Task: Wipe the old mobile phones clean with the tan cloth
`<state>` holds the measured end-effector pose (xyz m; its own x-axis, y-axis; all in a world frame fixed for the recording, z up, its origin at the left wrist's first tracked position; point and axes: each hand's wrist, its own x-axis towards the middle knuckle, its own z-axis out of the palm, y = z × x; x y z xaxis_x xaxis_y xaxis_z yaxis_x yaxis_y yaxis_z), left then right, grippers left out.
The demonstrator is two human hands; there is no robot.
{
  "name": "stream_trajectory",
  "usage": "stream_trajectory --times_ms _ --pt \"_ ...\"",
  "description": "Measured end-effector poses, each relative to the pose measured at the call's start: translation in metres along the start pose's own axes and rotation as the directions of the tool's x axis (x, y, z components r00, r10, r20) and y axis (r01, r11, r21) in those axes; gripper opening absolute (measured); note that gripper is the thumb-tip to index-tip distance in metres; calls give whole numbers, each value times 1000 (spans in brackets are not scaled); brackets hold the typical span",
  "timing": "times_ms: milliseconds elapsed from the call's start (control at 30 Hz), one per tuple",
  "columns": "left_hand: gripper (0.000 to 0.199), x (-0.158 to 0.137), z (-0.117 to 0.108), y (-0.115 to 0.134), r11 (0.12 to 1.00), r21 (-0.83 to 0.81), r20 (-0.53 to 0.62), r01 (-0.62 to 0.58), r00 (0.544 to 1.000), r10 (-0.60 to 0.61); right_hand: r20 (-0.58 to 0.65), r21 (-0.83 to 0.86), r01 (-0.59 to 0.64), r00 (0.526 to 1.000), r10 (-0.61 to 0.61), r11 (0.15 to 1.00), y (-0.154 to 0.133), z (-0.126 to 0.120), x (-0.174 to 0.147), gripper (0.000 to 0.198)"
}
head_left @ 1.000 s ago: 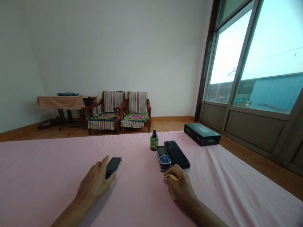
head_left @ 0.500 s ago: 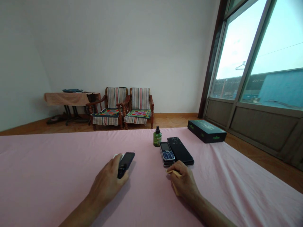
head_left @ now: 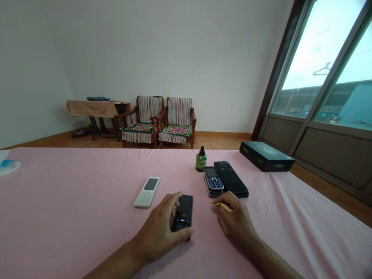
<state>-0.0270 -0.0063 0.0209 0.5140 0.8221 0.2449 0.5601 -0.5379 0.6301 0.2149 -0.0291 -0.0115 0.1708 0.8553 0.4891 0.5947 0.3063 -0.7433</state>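
Observation:
My left hand [head_left: 162,226] has its fingers and thumb around a black keypad phone [head_left: 185,211], just over the pink cloth. Behind that hand a white keypad phone [head_left: 147,192] lies face up. In my right hand [head_left: 236,217] is a folded yellowish cloth [head_left: 223,209], pinched between thumb and fingers, with part of it hidden by the palm. Right beyond these fingers a dark blue keypad phone [head_left: 214,181] rests on a small stack. Beside it lie black slabs [head_left: 231,179], possibly large phones, one on another.
A green bottle [head_left: 201,161] with a black cap stands behind the stack. Farther right is a flat black box [head_left: 266,155] on the pink tablecloth [head_left: 95,182]. At the far left edge lies a white and blue packet [head_left: 10,166]. Two chairs [head_left: 177,116] stand by the wall.
My left hand has moved right and nearer with the black phone, uncovering the white phone on the cloth. My right hand keeps its pinch on the yellowish cloth. The view has swung slightly left.

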Motion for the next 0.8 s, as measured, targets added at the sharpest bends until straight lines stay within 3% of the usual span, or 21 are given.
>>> stream_trajectory --times_ms 133,233,367,533,800 --pt "113 8 -8 -21 999 -7 139 -41 989 42 13 -14 34 999 -34 999 1 0 -1 12" --pt "127 11 -10 -34 997 -4 236 -77 969 76 32 -14 49 998 -48 999 3 1 -3 13" --pt "126 11 -5 -34 995 38 231 -96 969 85 93 -3 51 994 -50 999 -2 6 -1 16" --pt "120 8 1 -25 995 68 167 -72 984 60 279 -12 184 944 -174 983 -17 27 19 24" --pt "106 9 -4 -24 991 115 181 -63 983 42 335 71 225 912 -236 972 -3 58 38 26"
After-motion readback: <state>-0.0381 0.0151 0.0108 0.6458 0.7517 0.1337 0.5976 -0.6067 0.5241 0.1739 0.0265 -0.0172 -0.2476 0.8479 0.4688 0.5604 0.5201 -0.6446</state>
